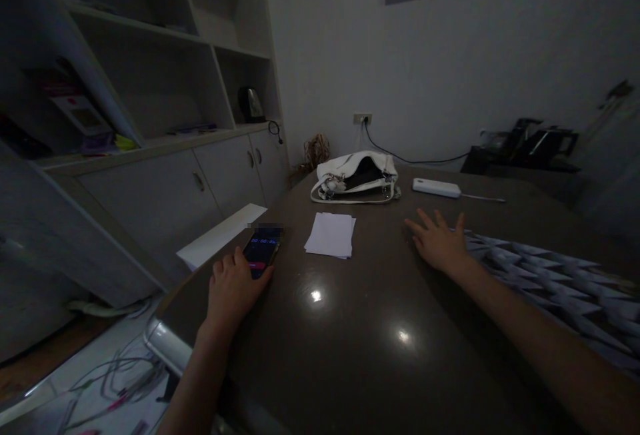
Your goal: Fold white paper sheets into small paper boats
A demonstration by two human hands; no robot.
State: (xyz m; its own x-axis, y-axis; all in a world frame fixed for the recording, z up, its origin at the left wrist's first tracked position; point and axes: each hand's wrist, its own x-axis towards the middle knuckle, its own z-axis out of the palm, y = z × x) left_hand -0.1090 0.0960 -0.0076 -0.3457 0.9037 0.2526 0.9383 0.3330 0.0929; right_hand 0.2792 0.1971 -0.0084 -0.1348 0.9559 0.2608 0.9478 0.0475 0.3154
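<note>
My left hand (235, 292) is around the lower end of a smartphone (263, 248) at the table's left side, fingers along one edge and thumb at the other. The phone's lit screen shows a running-time display and a red button. On the right, my right hand (440, 242) rests with spread fingers on the tabletop, holding nothing. Beside its wrist are rows of folded white paper pieces (540, 275), partly hidden by my forearm. Between the hands lies a small stack of white square paper (331, 235), slightly misaligned and touched by neither hand.
A white handbag (355, 178) sits at the back of the dark glossy table (360, 342). To its right is a white power strip (436, 187) with a cord. Shelves and cabinets (225, 172) line the left; loose cables (125, 372) lie on the floor. Kettles (550, 142) stand far right.
</note>
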